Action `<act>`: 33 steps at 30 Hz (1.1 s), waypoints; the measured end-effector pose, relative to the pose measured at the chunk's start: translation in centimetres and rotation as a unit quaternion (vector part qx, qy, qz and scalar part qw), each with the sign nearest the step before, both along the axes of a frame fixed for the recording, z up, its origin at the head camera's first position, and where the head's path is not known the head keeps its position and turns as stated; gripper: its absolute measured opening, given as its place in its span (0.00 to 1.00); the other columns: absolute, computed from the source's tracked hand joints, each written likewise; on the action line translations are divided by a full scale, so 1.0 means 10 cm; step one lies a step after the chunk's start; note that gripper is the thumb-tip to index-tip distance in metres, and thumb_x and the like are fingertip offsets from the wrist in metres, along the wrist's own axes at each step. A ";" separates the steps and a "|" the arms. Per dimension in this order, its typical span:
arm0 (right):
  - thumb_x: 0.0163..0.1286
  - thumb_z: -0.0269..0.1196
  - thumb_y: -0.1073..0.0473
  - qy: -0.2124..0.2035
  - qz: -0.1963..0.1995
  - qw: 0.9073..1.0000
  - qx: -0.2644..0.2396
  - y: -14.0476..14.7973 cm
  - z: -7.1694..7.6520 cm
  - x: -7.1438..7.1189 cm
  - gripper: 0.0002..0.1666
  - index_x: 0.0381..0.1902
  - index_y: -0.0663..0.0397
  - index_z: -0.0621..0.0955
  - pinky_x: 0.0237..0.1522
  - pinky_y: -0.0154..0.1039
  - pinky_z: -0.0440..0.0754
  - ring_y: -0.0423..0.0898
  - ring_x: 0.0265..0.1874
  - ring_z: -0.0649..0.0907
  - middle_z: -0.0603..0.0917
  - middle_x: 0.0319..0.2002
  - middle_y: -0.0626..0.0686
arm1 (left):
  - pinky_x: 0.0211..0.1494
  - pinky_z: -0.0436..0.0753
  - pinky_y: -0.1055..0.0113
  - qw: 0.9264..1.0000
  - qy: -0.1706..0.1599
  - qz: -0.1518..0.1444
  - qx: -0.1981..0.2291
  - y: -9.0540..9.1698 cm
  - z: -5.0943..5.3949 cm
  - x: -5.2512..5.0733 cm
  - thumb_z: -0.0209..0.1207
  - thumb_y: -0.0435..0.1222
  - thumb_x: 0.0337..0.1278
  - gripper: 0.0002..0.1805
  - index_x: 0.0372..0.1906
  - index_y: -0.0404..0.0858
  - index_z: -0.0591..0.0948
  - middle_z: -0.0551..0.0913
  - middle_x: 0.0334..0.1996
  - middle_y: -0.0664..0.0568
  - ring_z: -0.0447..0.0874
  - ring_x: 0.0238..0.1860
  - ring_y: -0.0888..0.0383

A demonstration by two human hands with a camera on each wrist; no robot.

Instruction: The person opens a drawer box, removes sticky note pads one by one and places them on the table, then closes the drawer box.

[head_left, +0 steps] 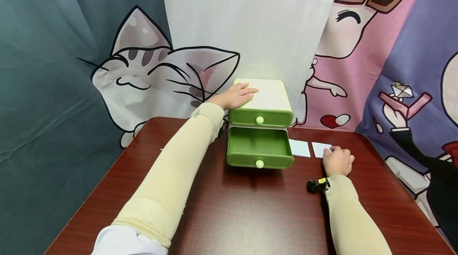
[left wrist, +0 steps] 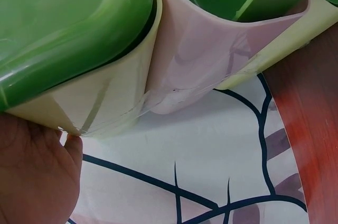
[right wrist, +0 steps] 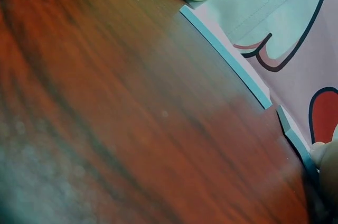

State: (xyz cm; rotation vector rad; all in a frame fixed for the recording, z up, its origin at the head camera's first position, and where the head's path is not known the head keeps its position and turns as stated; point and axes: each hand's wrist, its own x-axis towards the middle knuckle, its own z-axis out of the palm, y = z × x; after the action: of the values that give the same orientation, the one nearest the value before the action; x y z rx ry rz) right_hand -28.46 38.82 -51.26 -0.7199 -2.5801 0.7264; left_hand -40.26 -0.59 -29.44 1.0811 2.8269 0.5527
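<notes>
A small tabletop drawer cabinet (head_left: 266,95) has a white top and green drawers. Its lower drawer (head_left: 258,147) is pulled out with nothing inside, while the upper drawer (head_left: 272,118) is in. My left hand (head_left: 236,95) rests on the left of the cabinet's top, fingers spread; the left wrist view shows part of that hand (left wrist: 39,174) against the cabinet's side (left wrist: 100,102). To the right, my right hand (head_left: 338,161) pinches the near right edge of a pale note pad (head_left: 319,149). Its fingertip (right wrist: 319,152) touches the pad's edge (right wrist: 296,137) in the right wrist view.
Another pale note pad (head_left: 299,148) lies flat between the cabinet and the held one. Everything stands on a dark reddish wooden table (head_left: 264,211). A printed cartoon curtain (head_left: 200,16) hangs right behind the table's far edge.
</notes>
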 end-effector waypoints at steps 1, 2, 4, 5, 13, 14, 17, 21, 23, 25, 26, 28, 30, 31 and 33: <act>0.76 0.53 0.49 0.001 -0.001 1.000 0.000 0.00 0.00 0.00 0.27 0.60 0.64 0.78 0.51 0.69 0.70 0.74 0.56 0.67 0.70 0.57 0.76 | 0.80 0.41 0.48 1.000 -0.002 0.001 -0.003 0.00 -0.01 -0.03 0.35 0.51 0.81 0.28 0.78 0.55 0.64 0.48 0.81 0.45 0.38 0.81 0.45; 0.76 0.52 0.49 0.003 -0.002 1.000 -0.001 0.00 0.00 0.00 0.27 0.61 0.64 0.78 0.51 0.69 0.70 0.74 0.57 0.66 0.70 0.57 0.76 | 0.80 0.41 0.48 1.000 -0.002 0.002 -0.003 0.00 -0.01 -0.02 0.35 0.51 0.81 0.28 0.78 0.55 0.64 0.48 0.81 0.45 0.39 0.81 0.45; 0.76 0.52 0.48 0.014 -0.009 1.000 -0.006 0.00 0.00 -0.01 0.28 0.62 0.64 0.78 0.52 0.69 0.70 0.74 0.57 0.66 0.70 0.58 0.76 | 0.80 0.41 0.48 1.000 -0.001 0.002 -0.003 0.00 -0.01 -0.02 0.34 0.51 0.81 0.28 0.79 0.55 0.63 0.48 0.81 0.45 0.38 0.81 0.45; 0.76 0.52 0.47 0.024 -0.015 1.000 -0.011 -0.01 0.00 -0.01 0.29 0.62 0.64 0.78 0.52 0.69 0.70 0.74 0.58 0.67 0.70 0.58 0.76 | 0.80 0.41 0.48 1.000 -0.002 0.001 -0.003 0.00 -0.01 -0.02 0.34 0.51 0.81 0.28 0.79 0.55 0.63 0.48 0.81 0.45 0.38 0.81 0.45; 0.75 0.52 0.48 0.133 -0.061 0.988 -0.049 -0.08 0.02 0.00 0.27 0.59 0.64 0.80 0.56 0.67 0.67 0.71 0.59 0.67 0.71 0.58 0.72 | 0.80 0.42 0.47 1.000 0.003 -0.002 -0.001 -0.01 0.03 -0.01 0.35 0.52 0.81 0.28 0.78 0.55 0.64 0.48 0.81 0.44 0.40 0.81 0.44; 0.75 0.53 0.49 0.147 -0.064 0.986 -0.050 -0.09 0.01 0.01 0.26 0.58 0.64 0.80 0.56 0.66 0.67 0.71 0.59 0.67 0.72 0.57 0.72 | 0.80 0.42 0.47 1.000 0.002 -0.002 -0.003 -0.01 0.02 -0.01 0.35 0.52 0.81 0.28 0.78 0.55 0.64 0.48 0.81 0.44 0.40 0.81 0.44; 0.73 0.54 0.53 0.191 -0.067 0.978 -0.052 -0.11 0.00 0.03 0.23 0.54 0.65 0.81 0.57 0.62 0.66 0.70 0.56 0.68 0.73 0.53 0.70 | 0.80 0.41 0.47 1.000 0.000 -0.002 -0.005 0.00 0.01 -0.01 0.35 0.51 0.81 0.28 0.79 0.55 0.63 0.48 0.81 0.44 0.39 0.81 0.45; 0.72 0.56 0.56 0.251 -0.057 0.965 -0.053 -0.14 -0.01 0.05 0.18 0.48 0.66 0.82 0.56 0.59 0.66 0.68 0.53 0.70 0.75 0.48 0.68 | 0.80 0.41 0.46 1.000 -0.002 -0.001 -0.005 0.00 0.00 0.00 0.34 0.51 0.81 0.28 0.79 0.55 0.63 0.48 0.81 0.44 0.39 0.81 0.45; 0.71 0.56 0.58 0.279 -0.049 0.958 -0.051 -0.15 -0.01 0.06 0.16 0.46 0.67 0.82 0.56 0.58 0.66 0.68 0.52 0.70 0.75 0.45 0.68 | 0.80 0.41 0.46 1.000 -0.003 0.000 -0.005 0.00 -0.01 0.01 0.34 0.51 0.81 0.28 0.79 0.55 0.63 0.47 0.81 0.44 0.39 0.81 0.45; 0.70 0.57 0.60 0.304 -0.038 0.951 -0.049 -0.16 -0.01 0.07 0.14 0.44 0.67 0.82 0.55 0.58 0.67 0.68 0.51 0.71 0.75 0.43 0.68 | 0.80 0.41 0.46 1.000 -0.003 0.001 -0.006 0.01 -0.01 0.01 0.34 0.51 0.81 0.28 0.79 0.55 0.63 0.47 0.81 0.44 0.38 0.81 0.45; 0.69 0.57 0.62 0.316 -0.033 0.947 -0.046 -0.17 -0.02 0.07 0.13 0.44 0.67 0.82 0.54 0.58 0.67 0.68 0.50 0.71 0.75 0.42 0.67 | 0.80 0.40 0.47 1.000 -0.004 0.002 -0.008 0.01 -0.01 0.01 0.34 0.51 0.81 0.28 0.79 0.55 0.62 0.47 0.81 0.45 0.38 0.81 0.45; 0.68 0.59 0.64 0.337 -0.022 0.940 -0.042 -0.18 -0.01 0.07 0.11 0.43 0.67 0.81 0.52 0.58 0.67 0.67 0.48 0.72 0.75 0.40 0.67 | 0.80 0.40 0.47 1.000 -0.003 0.002 -0.010 0.01 0.00 0.01 0.34 0.51 0.81 0.28 0.79 0.55 0.63 0.47 0.81 0.45 0.38 0.81 0.45; 0.67 0.59 0.65 0.353 -0.006 0.935 -0.040 -0.19 0.00 0.07 0.10 0.43 0.67 0.81 0.49 0.54 0.68 0.65 0.46 0.73 0.74 0.39 0.66 | 0.80 0.40 0.47 1.000 -0.002 0.001 -0.013 0.01 0.01 0.01 0.34 0.51 0.81 0.28 0.79 0.55 0.62 0.47 0.81 0.44 0.38 0.81 0.44; 0.67 0.60 0.65 0.359 0.003 0.932 -0.040 -0.20 0.00 0.06 0.10 0.43 0.67 0.81 0.48 0.50 0.69 0.64 0.45 0.74 0.74 0.39 0.65 | 0.80 0.40 0.47 1.000 -0.002 0.001 -0.013 0.01 0.01 0.01 0.33 0.51 0.81 0.28 0.79 0.55 0.62 0.47 0.81 0.44 0.38 0.81 0.44; 0.67 0.60 0.65 0.372 0.019 0.927 -0.040 -0.22 0.03 0.05 0.10 0.43 0.66 0.82 0.46 0.41 0.68 0.61 0.43 0.75 0.75 0.40 0.65 | 0.80 0.41 0.47 1.000 0.000 0.001 -0.014 0.01 0.02 0.01 0.33 0.51 0.82 0.28 0.79 0.54 0.63 0.48 0.81 0.44 0.39 0.81 0.44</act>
State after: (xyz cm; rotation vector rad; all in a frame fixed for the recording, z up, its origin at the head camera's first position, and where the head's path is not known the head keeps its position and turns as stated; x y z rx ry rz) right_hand -27.98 36.67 -50.94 -0.3171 -1.8773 0.9067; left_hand -40.16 -0.50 -29.27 1.0725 2.8272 0.5128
